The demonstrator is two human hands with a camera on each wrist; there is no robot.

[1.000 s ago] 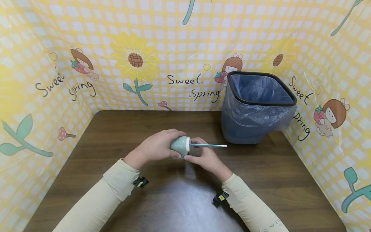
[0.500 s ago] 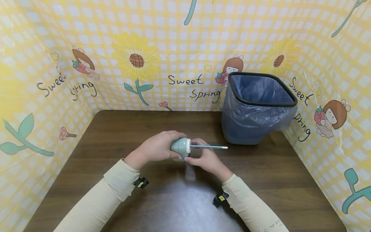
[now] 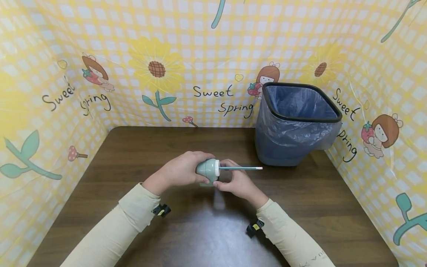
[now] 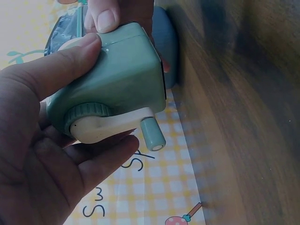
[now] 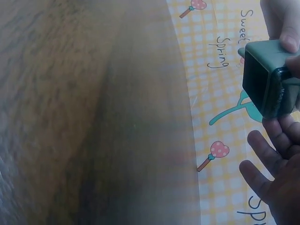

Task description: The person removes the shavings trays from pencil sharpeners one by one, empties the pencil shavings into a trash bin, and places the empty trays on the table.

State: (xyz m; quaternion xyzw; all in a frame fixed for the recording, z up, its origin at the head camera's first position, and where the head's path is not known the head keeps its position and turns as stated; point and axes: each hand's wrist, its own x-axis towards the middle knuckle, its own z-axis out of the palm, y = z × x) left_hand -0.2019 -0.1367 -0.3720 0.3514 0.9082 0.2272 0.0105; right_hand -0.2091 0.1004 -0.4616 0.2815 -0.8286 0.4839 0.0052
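A green crank pencil sharpener (image 3: 208, 168) is held up over the table between both hands, tipped on its side. Its white-rimmed mouth points right, and a thin blue-green pencil (image 3: 243, 168) with a pinkish-white end sticks out of it. My left hand (image 3: 180, 168) grips the body from the left, thumb across it. In the left wrist view, the cream crank arm (image 4: 117, 123) with its green knob (image 4: 153, 134) hangs free beside the left fingers. My right hand (image 3: 240, 182) grips the other side with thumb and fingers. A dark face of the sharpener (image 5: 258, 82) shows in the right wrist view.
At the back right of the brown wooden table (image 3: 146, 141) stands a blue bin (image 3: 283, 148) with a black rim and a clear plastic liner. Yellow checked cloth (image 3: 207, 55) walls in the back and both sides.
The sharpener has turned very slightly in the hands, with a little more of its green body showing below the left fingers. Both hands keep their grip, and the pencil stays in the mouth.
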